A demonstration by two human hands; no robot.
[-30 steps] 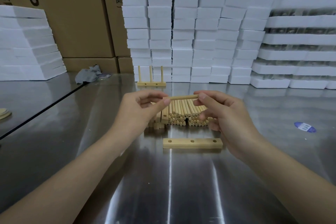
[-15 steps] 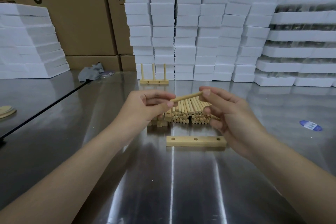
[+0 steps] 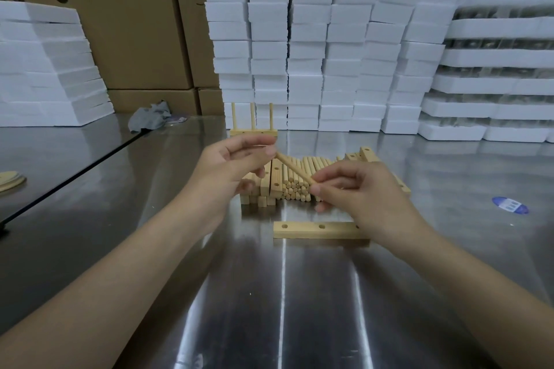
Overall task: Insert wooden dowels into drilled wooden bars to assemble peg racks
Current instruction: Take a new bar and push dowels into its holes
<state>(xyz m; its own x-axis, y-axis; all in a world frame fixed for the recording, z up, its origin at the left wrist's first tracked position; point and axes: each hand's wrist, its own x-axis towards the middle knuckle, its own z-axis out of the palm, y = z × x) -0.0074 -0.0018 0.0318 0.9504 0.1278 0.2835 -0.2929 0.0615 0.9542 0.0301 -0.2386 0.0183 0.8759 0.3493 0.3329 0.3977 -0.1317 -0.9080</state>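
A single wooden dowel (image 3: pixel 294 169) hangs in the air, slanting down to the right. My left hand (image 3: pixel 236 169) pinches its upper end and my right hand (image 3: pixel 364 192) pinches its lower end. Below my right hand a drilled wooden bar (image 3: pixel 317 230) lies flat on the steel table; two of its holes show, and my right wrist covers its right end. Behind the hands lies a pile of dowels (image 3: pixel 299 181) with drilled bars (image 3: pixel 274 178) stacked on its left. A finished rack (image 3: pixel 253 126) with three upright pegs stands farther back.
White foam blocks (image 3: pixel 329 39) are stacked along the back and at left (image 3: pixel 45 69), with cardboard boxes (image 3: pixel 126 24) between them. A grey rag (image 3: pixel 150 118) lies at back left, a blue sticker (image 3: pixel 509 204) at right, and wooden discs (image 3: pixel 10 180) at the far left edge.
The dowel has tipped from nearly level to slanting down to the right. My right hand has dropped lower, over the bar's right end, while my left hand stays raised.
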